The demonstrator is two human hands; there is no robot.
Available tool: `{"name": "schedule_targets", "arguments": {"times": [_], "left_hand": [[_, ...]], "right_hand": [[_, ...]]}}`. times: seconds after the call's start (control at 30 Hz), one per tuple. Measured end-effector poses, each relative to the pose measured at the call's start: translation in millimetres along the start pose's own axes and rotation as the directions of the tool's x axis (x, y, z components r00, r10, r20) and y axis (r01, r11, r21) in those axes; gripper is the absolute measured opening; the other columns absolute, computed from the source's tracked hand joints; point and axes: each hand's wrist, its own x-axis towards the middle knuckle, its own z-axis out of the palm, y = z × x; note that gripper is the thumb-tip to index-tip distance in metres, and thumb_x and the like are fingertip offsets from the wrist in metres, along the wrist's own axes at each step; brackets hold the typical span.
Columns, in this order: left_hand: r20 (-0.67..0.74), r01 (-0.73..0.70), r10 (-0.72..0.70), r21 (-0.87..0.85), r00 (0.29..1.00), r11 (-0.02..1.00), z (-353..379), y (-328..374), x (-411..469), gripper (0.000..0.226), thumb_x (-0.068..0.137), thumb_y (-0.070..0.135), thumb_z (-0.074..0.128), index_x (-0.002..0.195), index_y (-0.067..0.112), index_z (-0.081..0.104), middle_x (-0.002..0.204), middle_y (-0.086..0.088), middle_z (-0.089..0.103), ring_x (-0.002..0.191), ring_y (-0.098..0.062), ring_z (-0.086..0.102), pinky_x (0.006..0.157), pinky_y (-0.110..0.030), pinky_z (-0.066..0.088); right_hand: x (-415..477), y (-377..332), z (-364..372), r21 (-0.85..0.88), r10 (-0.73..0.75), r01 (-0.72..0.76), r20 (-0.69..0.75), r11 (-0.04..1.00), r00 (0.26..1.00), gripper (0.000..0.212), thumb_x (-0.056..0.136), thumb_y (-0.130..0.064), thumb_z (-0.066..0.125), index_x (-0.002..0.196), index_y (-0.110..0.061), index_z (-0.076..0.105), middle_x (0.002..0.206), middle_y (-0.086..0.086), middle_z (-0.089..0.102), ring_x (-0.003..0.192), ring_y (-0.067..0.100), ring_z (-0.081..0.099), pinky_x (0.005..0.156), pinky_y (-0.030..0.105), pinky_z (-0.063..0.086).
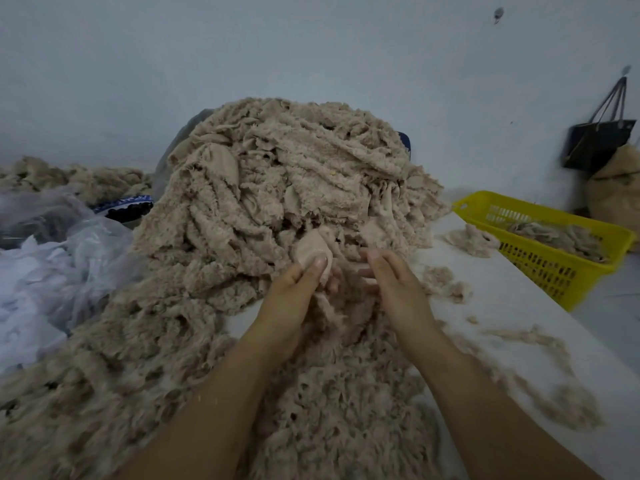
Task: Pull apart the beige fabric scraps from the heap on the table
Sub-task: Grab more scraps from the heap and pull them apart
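Beige scrap (310, 250) sits pinched between thumb and fingers of my left hand (294, 285), at the front of the heap (277, 174) on the table (519, 306). My right hand (394, 282) hovers just beside it, fingers loosely apart, gripping nothing.

left hand (294, 282) on beige scrap (311, 249)

White table (512, 306): beige scrap heap (277, 188), yellow basket (540, 237), loose fluff (446, 282).
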Motion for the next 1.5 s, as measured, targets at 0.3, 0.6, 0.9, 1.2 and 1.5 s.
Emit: {"name": "schedule_targets", "arguments": {"times": [0.3, 0.6, 0.9, 1.2, 1.5], "left_hand": [[0.340, 0.167, -0.068, -0.269, 0.938, 0.949, -4.1, 9.5, 0.8, 0.039, 0.097, 0.034, 0.046, 0.072, 0.020, 0.072, 0.048, 0.011, 0.030, 0.038, -0.001, 0.023, 0.043, -0.017, 0.021], [-0.264, -0.009, -0.167, -0.558, 0.950, 0.830, -24.6, 21.3, 10.3, 0.056, 0.075, 0.061, 0.062, 0.042, 0.024, 0.039, 0.039, 0.008, 0.021, 0.035, -0.008, 0.016, 0.044, -0.023, 0.021], [-0.330, -0.116, -0.201, -0.731, 0.922, 0.672, -37.8, 21.4, 13.0, 0.063, 0.087, 0.059, 0.058, 0.041, 0.022, 0.036, 0.039, 0.007, 0.018, 0.034, -0.011, 0.015, 0.036, -0.022, 0.019], [-0.250, 0.076, -0.033, 0.164, 0.968, 0.984, -20.0, 10.2, 7.7, 0.044, 0.090, 0.061, 0.058, 0.070, 0.023, 0.068, 0.060, 0.010, 0.062, 0.049, -0.007, 0.053, 0.048, -0.021, 0.044], [-0.048, 0.095, -0.084, 0.298, 0.995, 0.950, 0.4, -3.2, -1.1, 0.052, 0.072, 0.071, 0.064, 0.090, 0.025, 0.079, 0.087, 0.002, 0.077, 0.085, -0.012, 0.073, 0.078, -0.027, 0.053]], "right_hand": [[0.1, 11.0, 9.7, -0.189, 0.040, -0.007, 0.171, 0.982, 0.984, 0.034, 0.090, -0.073, 0.043, 0.089, -0.046, 0.063, 0.079, -0.019, 0.067, 0.070, -0.004, 0.061, 0.073, 0.028, 0.049], [19.5, -2.8, -16.0, 0.563, 0.445, -0.284, -0.170, 0.776, 0.879, 0.039, 0.100, -0.046, 0.052, 0.070, -0.021, 0.054, 0.065, -0.001, 0.051, 0.061, 0.018, 0.054, 0.062, 0.033, 0.049], [18.3, -11.7, -23.0, 0.806, 0.524, -0.231, -0.113, 0.546, 0.844, 0.037, 0.095, -0.048, 0.060, 0.076, -0.017, 0.052, 0.041, -0.005, 0.047, 0.030, 0.009, 0.040, 0.035, 0.021, 0.039], [18.6, -5.1, -22.5, 0.897, 0.374, -0.190, 0.030, 0.400, 0.927, 0.036, 0.099, -0.042, 0.052, 0.087, -0.010, 0.063, 0.050, -0.004, 0.053, 0.039, 0.005, 0.048, 0.038, 0.017, 0.042], [-5.9, -9.6, 5.8, 0.262, 0.077, -0.157, 0.292, 0.952, 0.953, 0.043, 0.087, -0.061, 0.056, 0.111, -0.031, 0.076, 0.109, -0.004, 0.075, 0.102, 0.009, 0.069, 0.086, 0.025, 0.053]]}}
